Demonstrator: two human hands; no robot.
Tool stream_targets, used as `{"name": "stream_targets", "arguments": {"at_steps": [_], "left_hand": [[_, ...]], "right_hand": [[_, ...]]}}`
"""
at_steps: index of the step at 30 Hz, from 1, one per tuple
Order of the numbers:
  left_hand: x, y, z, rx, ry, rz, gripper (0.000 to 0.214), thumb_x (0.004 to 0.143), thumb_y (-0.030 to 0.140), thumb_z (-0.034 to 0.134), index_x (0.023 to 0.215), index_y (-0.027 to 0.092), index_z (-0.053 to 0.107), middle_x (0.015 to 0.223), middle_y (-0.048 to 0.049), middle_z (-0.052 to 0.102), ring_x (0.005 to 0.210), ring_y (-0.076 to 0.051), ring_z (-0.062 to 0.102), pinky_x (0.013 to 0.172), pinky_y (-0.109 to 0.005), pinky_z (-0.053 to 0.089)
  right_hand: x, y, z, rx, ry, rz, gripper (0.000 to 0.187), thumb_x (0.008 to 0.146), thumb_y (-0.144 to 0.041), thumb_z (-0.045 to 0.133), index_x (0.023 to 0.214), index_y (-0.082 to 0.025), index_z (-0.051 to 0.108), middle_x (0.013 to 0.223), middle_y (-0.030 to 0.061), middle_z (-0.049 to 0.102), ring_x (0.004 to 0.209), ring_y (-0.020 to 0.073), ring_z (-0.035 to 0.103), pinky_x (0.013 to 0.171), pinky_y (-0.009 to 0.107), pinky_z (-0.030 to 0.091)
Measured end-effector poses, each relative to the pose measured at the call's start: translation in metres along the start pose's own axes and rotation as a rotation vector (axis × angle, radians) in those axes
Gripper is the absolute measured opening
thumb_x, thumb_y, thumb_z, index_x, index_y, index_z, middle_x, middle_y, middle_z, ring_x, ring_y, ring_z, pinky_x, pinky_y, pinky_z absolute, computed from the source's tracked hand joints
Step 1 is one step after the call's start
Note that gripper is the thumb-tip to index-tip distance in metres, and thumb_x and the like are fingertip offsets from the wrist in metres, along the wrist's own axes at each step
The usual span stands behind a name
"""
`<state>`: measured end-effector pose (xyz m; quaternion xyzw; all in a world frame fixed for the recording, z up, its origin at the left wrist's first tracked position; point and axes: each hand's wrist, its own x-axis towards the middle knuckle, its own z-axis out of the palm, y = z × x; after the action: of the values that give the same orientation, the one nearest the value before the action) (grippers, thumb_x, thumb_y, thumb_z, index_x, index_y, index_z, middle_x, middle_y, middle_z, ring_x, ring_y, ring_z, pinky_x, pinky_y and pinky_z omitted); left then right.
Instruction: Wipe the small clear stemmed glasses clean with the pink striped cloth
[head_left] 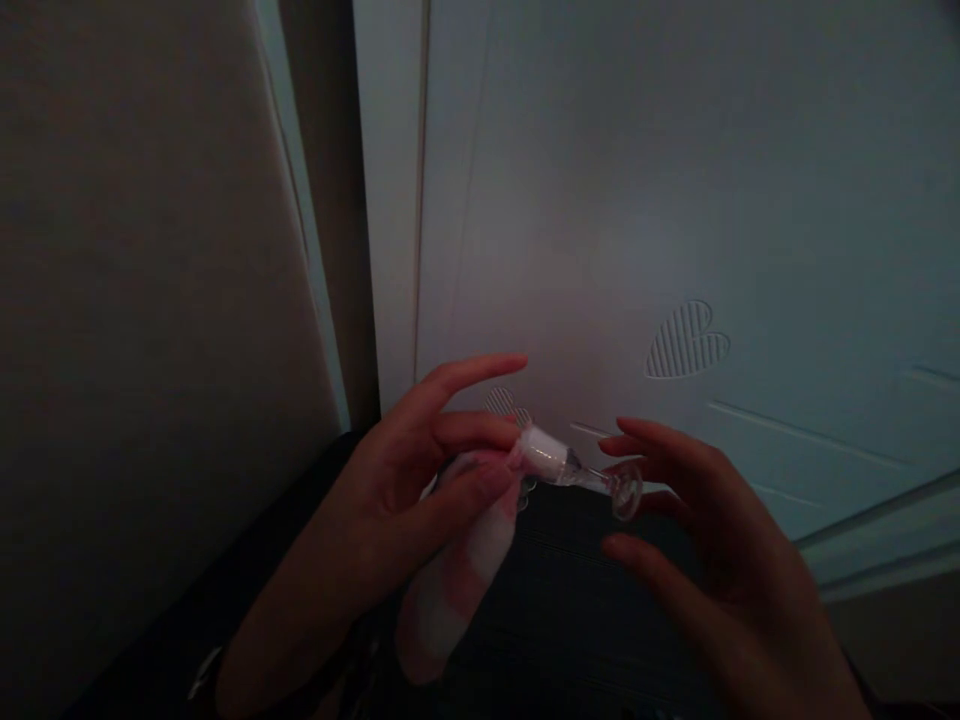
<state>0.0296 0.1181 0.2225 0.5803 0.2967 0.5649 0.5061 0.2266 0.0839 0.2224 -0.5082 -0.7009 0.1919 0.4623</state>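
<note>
My left fingers [491,482] pinch the striped cloth [484,545] at the mouth of the small glass [553,458], which is tipped sideways; my right fingers [667,440] spread wide about its foot [626,492]. I'd steady that foot lightly, sparing the stem [594,479].

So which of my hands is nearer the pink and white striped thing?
Left. Your left hand pinches the striped thing near its top; your right hand is apart from it, to the right, by the clear stemmed piece.
</note>
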Motion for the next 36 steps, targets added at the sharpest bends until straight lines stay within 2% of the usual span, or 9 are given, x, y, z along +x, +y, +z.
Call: {"name": "stream_targets", "arguments": {"at_steps": [3, 9, 14, 19, 21, 24, 28, 33, 36], "left_hand": [[0.0, -0.002, -0.002, -0.004, -0.002, 0.011, 0.044, 0.077, 0.023, 0.065, 0.119, 0.032, 0.055, 0.087, -0.0017, 0.073, 0.073, -0.019, 0.065, 0.055, -0.022, 0.047], [0.0, -0.003, -0.009, 0.125, -0.126, 0.062, 0.047, 0.08, 0.027, 0.062, 0.124, 0.036, 0.05, 0.098, 0.0005, 0.069, 0.086, -0.021, 0.064, 0.069, -0.025, 0.049], [-0.008, -0.003, 0.0, 0.305, -0.079, 0.129, 0.044, 0.081, 0.033, 0.062, 0.122, 0.041, 0.051, 0.119, 0.0056, 0.059, 0.102, -0.018, 0.058, 0.075, -0.019, 0.047], [-0.01, -0.003, 0.003, 0.362, -0.023, 0.179, 0.042, 0.078, 0.036, 0.064, 0.119, 0.04, 0.054, 0.12, 0.0054, 0.059, 0.104, -0.019, 0.055, 0.072, -0.019, 0.047], [-0.007, -0.003, -0.001, 0.323, -0.058, 0.155, 0.041, 0.079, 0.032, 0.063, 0.119, 0.039, 0.055, 0.116, 0.0041, 0.06, 0.101, -0.019, 0.056, 0.073, -0.019, 0.047], [0.001, -0.005, -0.005, 0.116, -0.135, 0.101, 0.041, 0.079, 0.028, 0.063, 0.119, 0.034, 0.056, 0.095, 0.0009, 0.064, 0.078, -0.014, 0.059, 0.06, -0.018, 0.046], [0.008, -0.01, -0.004, -0.121, -0.08, 0.002, 0.032, 0.079, 0.022, 0.062, 0.11, 0.028, 0.062, 0.081, -0.0003, 0.066, 0.063, -0.012, 0.057, 0.052, -0.017, 0.043], [0.009, -0.019, -0.009, -0.092, -0.061, 0.027, 0.029, 0.081, 0.024, 0.059, 0.11, 0.025, 0.062, 0.066, 0.0015, 0.066, 0.08, -0.017, 0.063, 0.075, -0.025, 0.048], [0.008, -0.02, -0.015, -0.084, -0.091, 0.03, 0.025, 0.084, 0.025, 0.056, 0.107, 0.025, 0.063, 0.058, 0.0052, 0.063, 0.06, -0.011, 0.06, 0.082, -0.027, 0.046]], "right_hand": [[0.002, 0.0, 0.001, -0.09, -0.006, -0.025, 0.037, 0.079, -0.021, 0.062, 0.112, -0.035, 0.054, 0.109, -0.0032, 0.061, 0.091, 0.0154, 0.062, 0.075, 0.025, 0.051], [0.004, -0.003, 0.003, -0.096, 0.038, -0.016, 0.024, 0.079, -0.029, 0.063, 0.102, -0.035, 0.061, 0.092, -0.005, 0.068, 0.084, 0.0167, 0.065, 0.069, 0.026, 0.05], [0.001, -0.006, 0.002, -0.017, 0.054, 0.082, 0.021, 0.08, -0.036, 0.06, 0.101, -0.034, 0.065, 0.089, -0.0041, 0.072, 0.082, 0.018, 0.068, 0.069, 0.026, 0.052], [0.002, -0.007, 0.003, 0.034, 0.065, 0.155, 0.022, 0.08, -0.037, 0.061, 0.099, -0.033, 0.068, 0.084, -0.0026, 0.073, 0.075, 0.018, 0.069, 0.07, 0.028, 0.052], [0.002, -0.01, 0.005, 0.08, 0.031, 0.169, 0.02, 0.078, -0.037, 0.063, 0.097, -0.032, 0.069, 0.081, -0.0027, 0.073, 0.074, 0.018, 0.069, 0.07, 0.028, 0.051], [0.001, -0.013, 0.007, 0.112, -0.036, 0.174, 0.02, 0.079, -0.035, 0.062, 0.098, -0.034, 0.067, 0.08, -0.0041, 0.071, 0.078, 0.0175, 0.068, 0.072, 0.028, 0.05], [0.0, -0.009, 0.001, 0.069, -0.102, 0.078, 0.032, 0.081, -0.037, 0.058, 0.113, -0.038, 0.059, 0.103, -0.0042, 0.067, 0.088, 0.0165, 0.065, 0.076, 0.027, 0.05], [-0.001, 0.0, -0.015, -0.071, -0.068, -0.008, 0.028, 0.088, -0.037, 0.046, 0.115, -0.037, 0.056, 0.103, -0.0043, 0.067, 0.078, 0.0119, 0.064, 0.069, 0.021, 0.051], [-0.003, 0.0, -0.018, -0.135, -0.077, -0.029, 0.026, 0.088, -0.034, 0.049, 0.112, -0.037, 0.057, 0.099, -0.0046, 0.068, 0.078, 0.0119, 0.065, 0.068, 0.02, 0.052]]}}
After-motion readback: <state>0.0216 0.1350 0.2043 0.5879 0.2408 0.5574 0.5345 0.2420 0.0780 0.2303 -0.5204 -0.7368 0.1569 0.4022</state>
